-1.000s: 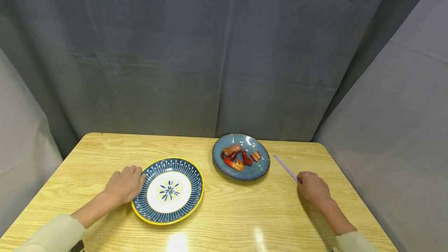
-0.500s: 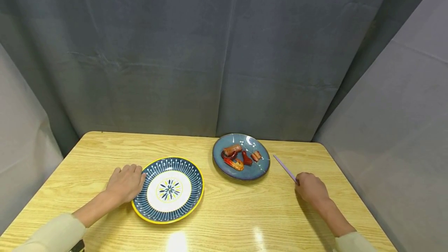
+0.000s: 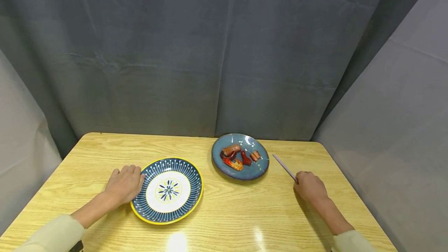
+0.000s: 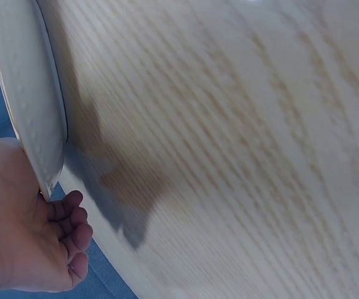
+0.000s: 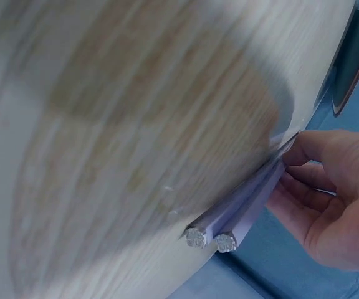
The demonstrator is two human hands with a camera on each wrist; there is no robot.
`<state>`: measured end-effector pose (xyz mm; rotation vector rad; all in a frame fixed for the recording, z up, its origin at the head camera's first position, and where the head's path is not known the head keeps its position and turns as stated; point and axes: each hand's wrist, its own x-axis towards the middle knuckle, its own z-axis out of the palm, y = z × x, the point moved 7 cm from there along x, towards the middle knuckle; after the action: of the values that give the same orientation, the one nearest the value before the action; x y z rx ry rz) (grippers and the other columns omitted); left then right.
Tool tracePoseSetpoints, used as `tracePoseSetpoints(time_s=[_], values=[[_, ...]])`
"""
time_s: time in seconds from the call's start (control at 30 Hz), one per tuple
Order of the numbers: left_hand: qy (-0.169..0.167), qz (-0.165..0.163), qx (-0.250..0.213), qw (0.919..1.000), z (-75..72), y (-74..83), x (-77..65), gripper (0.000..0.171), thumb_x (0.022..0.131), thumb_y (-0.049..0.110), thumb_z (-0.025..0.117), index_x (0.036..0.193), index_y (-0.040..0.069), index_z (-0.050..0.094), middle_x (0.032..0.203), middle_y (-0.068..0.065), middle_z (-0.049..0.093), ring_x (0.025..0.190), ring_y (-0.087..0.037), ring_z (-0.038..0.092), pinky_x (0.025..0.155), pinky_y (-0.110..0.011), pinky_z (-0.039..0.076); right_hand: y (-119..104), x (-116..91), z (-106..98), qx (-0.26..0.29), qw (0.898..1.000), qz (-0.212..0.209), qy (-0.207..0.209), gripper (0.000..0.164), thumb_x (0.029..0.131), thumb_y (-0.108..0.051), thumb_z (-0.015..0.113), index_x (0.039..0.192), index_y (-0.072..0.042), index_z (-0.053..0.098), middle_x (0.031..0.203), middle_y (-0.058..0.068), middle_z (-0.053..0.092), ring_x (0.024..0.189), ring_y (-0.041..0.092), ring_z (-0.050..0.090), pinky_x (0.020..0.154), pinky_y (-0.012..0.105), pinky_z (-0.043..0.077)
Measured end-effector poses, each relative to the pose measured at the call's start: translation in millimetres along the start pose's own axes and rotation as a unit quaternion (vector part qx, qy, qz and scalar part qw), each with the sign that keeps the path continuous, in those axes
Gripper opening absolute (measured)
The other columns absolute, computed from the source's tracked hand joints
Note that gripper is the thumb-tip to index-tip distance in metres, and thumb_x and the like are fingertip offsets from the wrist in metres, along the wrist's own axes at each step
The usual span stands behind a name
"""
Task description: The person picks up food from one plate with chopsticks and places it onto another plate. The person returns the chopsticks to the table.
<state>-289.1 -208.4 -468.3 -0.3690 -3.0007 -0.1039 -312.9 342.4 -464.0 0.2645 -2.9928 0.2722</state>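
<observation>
1. Position of the lavender chopsticks (image 3: 285, 167): right side of the tabletop (image 3: 241, 213), ahead and to the left of the right hand (image 3: 310, 187). Two sticks, side by side, confirmed in the right wrist view.
2. Long axis: slanted, running from the right hand away from the person and leftward. The far tips stop just beside the blue plate (image 3: 251, 171), clear of its rim.
3. Nearer hand: the right. The blue plate lies beyond it and to its left; the left hand (image 3: 124, 185) is well apart from that plate.
4. Right hand: thumb and fingers pinch the chopsticks. Whether these touch the tabletop along their length cannot be told.
5. Left hand: grips the near-left rim of the patterned plate (image 3: 168, 190), fingers curled at the edge.
6. Blue plate contents: several food pieces (image 3: 246, 158).
7. Change against the head view one second ago: right hand very slightly further left; left hand and both plates show no clear shift.
</observation>
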Motion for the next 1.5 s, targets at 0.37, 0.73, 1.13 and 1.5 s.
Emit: tracePoseSetpoints(time_s=[0.37, 0.73, 1.13, 1.5], values=[[-0.004, 0.002, 0.004, 1.0000, 3.1, -1.4, -2.0, 0.026, 0.102, 0.022, 0.050, 0.097, -0.003, 0.057, 0.082, -0.010, 0.051, 0.079, -0.030, 0.052, 0.067, -0.048, 0.041, 2.5, 1.1, -0.1, 0.014, 1.000, 0.017, -0.002, 0.014, 0.085, 0.000, 0.067, 0.073, -0.003, 0.060, 0.063, 0.006, 0.057, 0.051, 0.021, 0.053, 0.045, 0.038, 0.044], [0.001, 0.002, 0.006, 1.0000, 3.0, -1.4, -0.3, 0.028, 0.102, 0.022, 0.051, 0.101, -0.005, 0.058, 0.084, -0.011, 0.053, 0.081, -0.031, 0.053, 0.069, -0.050, 0.044, 6.2, 1.0, -3.1, 0.021, 0.999, 0.027, 0.002, 0.011, 0.083, 0.001, 0.067, 0.074, -0.002, 0.061, 0.064, 0.007, 0.059, 0.052, 0.022, 0.053, 0.045, 0.040, 0.044], [-0.005, 0.003, 0.009, 0.9999, -0.6, 0.7, 0.5, 0.029, 0.102, 0.021, 0.050, 0.105, -0.007, 0.059, 0.087, -0.013, 0.055, 0.084, -0.033, 0.055, 0.071, -0.051, 0.044, 3.1, -0.1, -12.9, 0.051, 0.997, 0.045, 0.034, 0.007, 0.086, 0.003, 0.059, 0.086, 0.005, 0.066, 0.069, 0.011, 0.061, 0.053, 0.021, 0.051, 0.045, 0.037, 0.043], [-0.015, 0.001, 0.008, 0.9999, -0.1, 0.7, 0.3, 0.033, 0.102, 0.021, 0.049, 0.111, -0.010, 0.058, 0.096, -0.018, 0.059, 0.093, -0.037, 0.057, 0.076, -0.055, 0.044, -10.2, 0.9, -28.3, 0.093, 0.993, 0.048, 0.051, 0.021, 0.093, -0.001, 0.052, 0.108, 0.013, 0.059, 0.074, 0.013, 0.062, 0.051, 0.018, 0.049, 0.043, 0.035, 0.040]])
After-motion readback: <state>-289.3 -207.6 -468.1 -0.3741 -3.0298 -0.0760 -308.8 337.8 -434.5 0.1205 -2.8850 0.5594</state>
